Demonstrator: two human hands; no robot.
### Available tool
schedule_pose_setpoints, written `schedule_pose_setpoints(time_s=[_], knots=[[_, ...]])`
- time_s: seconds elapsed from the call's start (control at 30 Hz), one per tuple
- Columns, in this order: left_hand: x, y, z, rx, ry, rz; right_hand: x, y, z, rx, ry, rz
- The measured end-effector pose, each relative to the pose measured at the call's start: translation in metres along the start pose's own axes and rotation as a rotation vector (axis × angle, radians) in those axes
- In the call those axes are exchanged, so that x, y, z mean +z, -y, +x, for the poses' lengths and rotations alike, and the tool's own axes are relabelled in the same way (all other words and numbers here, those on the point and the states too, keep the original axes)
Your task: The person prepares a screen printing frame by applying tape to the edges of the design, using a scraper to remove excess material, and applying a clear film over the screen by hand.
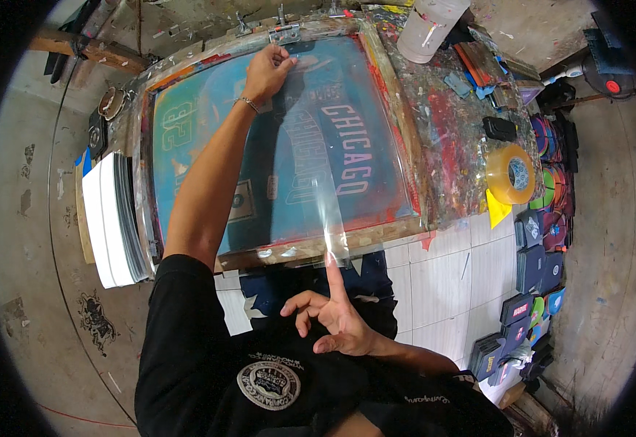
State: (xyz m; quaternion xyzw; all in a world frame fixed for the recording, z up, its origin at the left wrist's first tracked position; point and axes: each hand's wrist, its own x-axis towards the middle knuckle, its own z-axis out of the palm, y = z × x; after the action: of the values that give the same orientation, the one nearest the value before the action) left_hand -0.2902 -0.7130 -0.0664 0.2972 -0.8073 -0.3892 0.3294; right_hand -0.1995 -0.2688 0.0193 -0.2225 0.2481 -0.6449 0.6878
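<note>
**Clear tape strip stretched across the printing screen**

Clear tape strip (318, 167) runs from the far edge of the screen frame (398, 146) to its near edge, lying slantwise over the teal mesh (208, 146). The left hand (265, 71) presses fingers flat on the strip's far end, just beside the metal hinge clamp (284, 32). The right hand (332, 320) points its index finger up against the near end, at the frame's wooden rail, with the other fingers curled in; neither hand pinches anything.

By my reckoning the strip is laid but not fully rubbed down: it looks loose and shiny along the middle, so smoothing remains.

Beneath the frame a dark garment (296, 280) shows at the near edge. Right of the frame, the paint-smeared surface (449, 153) carries a roll of tan tape (511, 173) and a white plastic container (428, 28). A stack of white boards (110, 218) stands to the left. Coloured pots and small dark packets crowd the far right, over a bare concrete floor (26, 240).
</note>
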Motion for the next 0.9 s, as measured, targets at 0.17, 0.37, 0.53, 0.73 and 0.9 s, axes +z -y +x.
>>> schedule_pose_setpoints(time_s=[0.17,0.37,0.53,0.73,0.9], knots=[[0.008,-0.021,-0.008,-0.033,0.033,-0.038,-0.009,-0.011,-0.005,0.006,-0.043,0.003],[0.010,-0.011,-0.010,-0.045,0.013,-0.005,-0.006,-0.013,-0.002,0.020,-0.052,0.005],[0.014,-0.011,-0.012,-0.013,-0.024,0.170,-0.012,-0.015,-0.003,0.023,-0.065,-0.015],[0.015,-0.007,-0.012,0.055,-0.053,0.196,-0.013,-0.017,-0.004,0.030,-0.069,-0.037],[0.015,-0.011,-0.013,0.028,-0.058,0.188,-0.012,-0.016,-0.005,0.006,-0.082,-0.055]])
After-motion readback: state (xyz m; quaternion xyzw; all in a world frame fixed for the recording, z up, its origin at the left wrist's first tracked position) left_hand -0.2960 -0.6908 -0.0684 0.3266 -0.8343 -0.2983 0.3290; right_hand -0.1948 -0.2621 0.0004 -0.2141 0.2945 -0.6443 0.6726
